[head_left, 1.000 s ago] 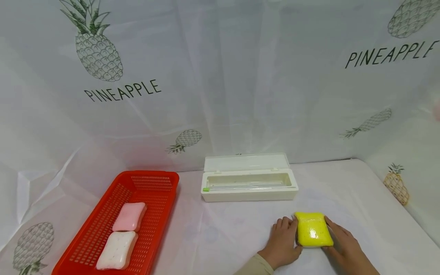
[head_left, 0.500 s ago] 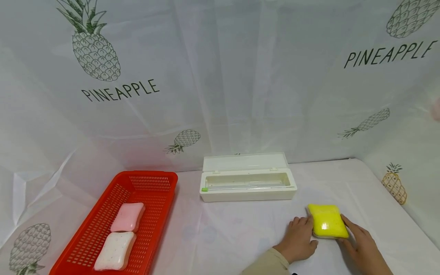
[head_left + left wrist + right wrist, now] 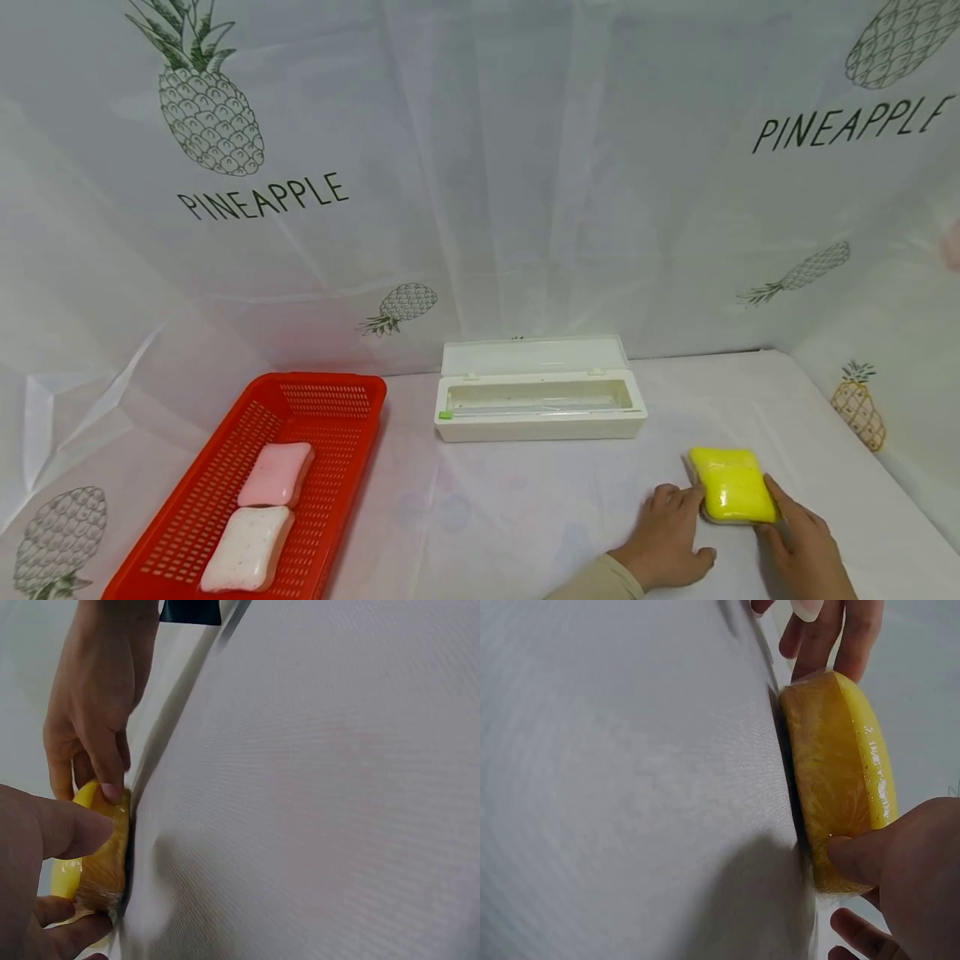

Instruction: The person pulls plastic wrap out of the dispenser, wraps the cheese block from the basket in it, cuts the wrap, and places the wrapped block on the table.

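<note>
Along the far edge of the table (image 3: pixel 480 525) I see a white box (image 3: pixel 540 430), its lid raised, before a pineapple-printed cloth (image 3: pixel 517 183); towards the left edge, a red basket (image 3: pixel 333 471) holds a pink slab (image 3: pixel 275 472) and, nearer me, a white slab (image 3: pixel 246 546).

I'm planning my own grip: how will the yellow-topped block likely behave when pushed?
The yellow-topped block would probably slide rather than roll, being broad, low and squarish. Its shiny clear wrap may feel slippery. Its rounded edges look unlikely to chip.

Room between basket (image 3: pixel 363 442), left hand (image 3: pixel 671 537); white box (image 3: pixel 540 429) behind.
</note>
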Tool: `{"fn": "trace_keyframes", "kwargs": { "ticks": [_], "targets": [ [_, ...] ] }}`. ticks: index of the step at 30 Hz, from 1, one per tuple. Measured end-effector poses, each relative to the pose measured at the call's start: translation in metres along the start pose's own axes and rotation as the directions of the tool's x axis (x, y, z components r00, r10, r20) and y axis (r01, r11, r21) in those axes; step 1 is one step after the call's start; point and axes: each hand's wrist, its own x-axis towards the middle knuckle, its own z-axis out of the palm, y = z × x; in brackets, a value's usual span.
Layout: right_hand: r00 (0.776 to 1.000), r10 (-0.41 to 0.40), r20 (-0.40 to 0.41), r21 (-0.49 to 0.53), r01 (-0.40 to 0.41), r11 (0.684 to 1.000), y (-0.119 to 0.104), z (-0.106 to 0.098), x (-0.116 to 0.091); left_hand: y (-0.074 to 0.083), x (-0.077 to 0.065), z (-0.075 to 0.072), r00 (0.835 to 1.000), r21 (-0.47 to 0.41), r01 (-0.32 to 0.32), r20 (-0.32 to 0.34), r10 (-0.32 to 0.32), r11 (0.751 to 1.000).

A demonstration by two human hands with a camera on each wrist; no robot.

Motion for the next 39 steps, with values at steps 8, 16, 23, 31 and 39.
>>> {"fn": "trace_keyframes", "kwargs": {
  "ticks": [8,16,23,31,39],
  "targets": [
    [0.997,0.036,0.068,0.015,-0.037,0.999,-0.004,0.001,0.002,-0.008,-0.013,-0.005,0.999,0.049,0.000,-0.049,0.002,0.999],
    [0.998,-0.039,-0.045,0.056,0.042,0.998,-0.024,0.000,-0.006,-0.040,-0.045,-0.014,0.983,-0.029,0.020,-0.180,-0.025,0.999],
    [0.948,-0.253,-0.195,0.119,0.278,0.953,-0.068,-0.002,-0.003,-0.086,-0.083,-0.033,0.920,-0.174,-0.011,-0.388,-0.058,0.985],
    [0.921,-0.361,-0.148,0.147,0.381,0.913,-0.119,0.006,0.008,-0.123,-0.120,-0.061,0.843,-0.405,0.079,-0.460,-0.278,0.911],
    [0.838,-0.509,-0.197,0.117,0.536,0.836,-0.149,0.029,0.022,-0.150,-0.141,-0.076,0.721,-0.344,0.131,-0.610,-0.328,0.930]
  ]
}}
